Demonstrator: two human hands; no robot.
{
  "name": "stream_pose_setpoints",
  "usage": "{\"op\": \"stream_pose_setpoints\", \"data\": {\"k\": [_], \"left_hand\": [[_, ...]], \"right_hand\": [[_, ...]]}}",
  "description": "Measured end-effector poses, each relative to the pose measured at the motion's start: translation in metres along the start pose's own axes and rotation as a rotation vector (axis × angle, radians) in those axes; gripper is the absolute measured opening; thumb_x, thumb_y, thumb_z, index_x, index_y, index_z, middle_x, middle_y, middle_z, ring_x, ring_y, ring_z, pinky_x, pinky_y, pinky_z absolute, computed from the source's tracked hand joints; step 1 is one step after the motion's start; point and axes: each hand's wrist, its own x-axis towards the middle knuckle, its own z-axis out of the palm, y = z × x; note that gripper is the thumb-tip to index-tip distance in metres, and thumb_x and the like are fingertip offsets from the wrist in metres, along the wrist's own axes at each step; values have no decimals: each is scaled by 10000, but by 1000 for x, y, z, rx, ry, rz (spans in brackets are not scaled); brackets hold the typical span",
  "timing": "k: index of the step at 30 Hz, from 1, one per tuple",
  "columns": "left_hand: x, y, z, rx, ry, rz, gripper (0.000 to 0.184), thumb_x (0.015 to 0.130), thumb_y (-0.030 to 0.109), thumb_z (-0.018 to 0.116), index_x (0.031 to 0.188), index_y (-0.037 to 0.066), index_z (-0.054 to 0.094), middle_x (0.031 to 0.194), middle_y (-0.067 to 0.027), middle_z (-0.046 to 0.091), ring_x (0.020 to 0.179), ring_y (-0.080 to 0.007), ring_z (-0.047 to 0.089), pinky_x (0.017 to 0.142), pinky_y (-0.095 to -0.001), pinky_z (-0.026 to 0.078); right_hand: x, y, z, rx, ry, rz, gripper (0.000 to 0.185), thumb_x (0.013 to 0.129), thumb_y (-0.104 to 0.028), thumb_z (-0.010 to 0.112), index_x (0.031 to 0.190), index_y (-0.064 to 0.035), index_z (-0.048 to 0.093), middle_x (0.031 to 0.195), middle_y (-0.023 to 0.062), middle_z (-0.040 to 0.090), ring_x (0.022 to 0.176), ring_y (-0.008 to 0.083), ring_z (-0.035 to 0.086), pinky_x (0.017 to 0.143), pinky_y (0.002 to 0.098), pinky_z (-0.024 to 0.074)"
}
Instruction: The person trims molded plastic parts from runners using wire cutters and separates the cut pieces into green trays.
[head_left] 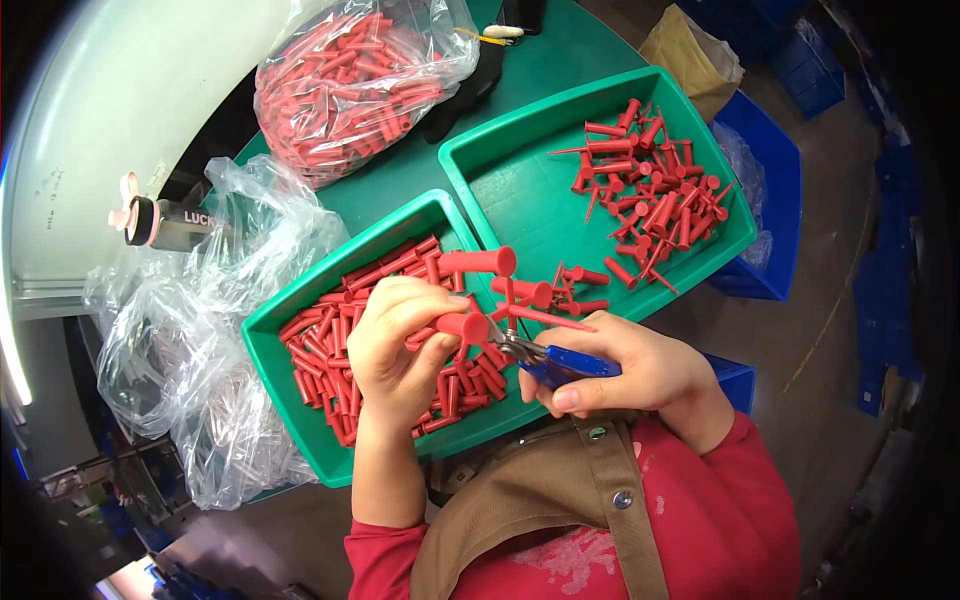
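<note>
Clear plastic bags (210,370), crumpled, in a heap. Bottle (175,225), lying on its side, pink cap, beside the heap. Large clear bag (350,95), filled with red pieces, on the green desk (575,40). First green tray (270,365), holding many loose red cylinders (325,350). Left hand (400,345), above that tray, thumb and fingers pinching a red cluster (525,292) of flat-headed cylinders and thin stems. Cutters (575,366), blue handles, metal nose at the cluster; whether the blades touch it cannot be told. Right hand (640,365), closed around the handles. Second green tray (520,205), adjoining the first, red pieces (665,195) with stems piled mostly toward its right side. Brown bag (692,60), beyond the tray's far edge. Blue bin (782,190), beside the same tray, clear plastic inside.
</note>
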Motion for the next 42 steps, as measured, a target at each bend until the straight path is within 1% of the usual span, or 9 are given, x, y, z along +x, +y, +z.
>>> {"op": "stream_pose_setpoints", "data": {"k": [4,8,11,13,21,31,34,40,42], "left_hand": [[4,7,-5,180,-43,29,374,815,277,727,1086,36,638,1214,-176,539,1100,-297,528,882,-407,479],[5,4,-9,-6,-140,45,490,811,412,727,1120,52,604,1363,-232,443,1344,-420,366,1051,-526,371],[8,5,-13,-109,-342,67,333,874,295,672,1063,31,600,1353,-255,459,1272,-435,449,1071,-512,350],[4,10,-6,-101,-302,80,203,904,172,628,1021,14,579,1270,-251,487,1156,-403,529,997,-485,425],[-9,9,5,-108,-201,110,210,931,234,604,994,38,566,1172,-204,505,981,-313,559,805,-413,496],[-7,11,3,-58,-169,149,207,915,221,615,965,23,579,1145,-197,522,948,-318,563,785,-411,489],[-6,14,1,53,-216,185,263,993,298,482,981,35,500,1128,-240,512,979,-354,586,807,-453,515],[-5,13,-2,89,-233,204,222,980,255,504,972,33,508,1144,-251,516,993,-366,581,832,-474,502],[-7,11,-2,36,-182,200,253,878,222,648,965,-4,578,1159,-246,534,967,-357,576,841,-448,480]], "right_hand": [[0,0,3,-230,85,-116,230,893,-225,666,1005,-27,628,769,33,613,691,105,579,643,265,459],[0,-4,4,-228,44,-75,288,851,-251,677,1008,-11,657,763,62,637,667,143,600,628,286,449],[-2,-5,2,-218,-18,-81,307,846,-260,693,1021,-9,660,763,74,638,667,152,607,631,290,454],[-4,-7,1,-194,-17,-4,320,843,-266,701,1028,-8,660,782,82,641,690,165,615,653,294,458],[-4,-1,6,-315,-9,-211,346,871,-246,701,1070,25,617,862,145,658,749,236,652,672,327,497],[-4,-6,7,-292,-34,-119,406,846,-232,713,1133,39,617,997,146,677,855,238,653,772,325,494],[-4,-9,7,-285,-36,-104,404,844,-228,710,1132,40,619,1000,146,679,864,243,656,769,323,496],[-4,-6,10,-352,39,-210,348,853,-230,708,1056,36,611,867,167,661,767,288,666,671,345,504],[-4,-4,11,-358,53,-220,337,849,-219,708,1049,36,614,861,164,661,763,290,666,670,347,505]]}}
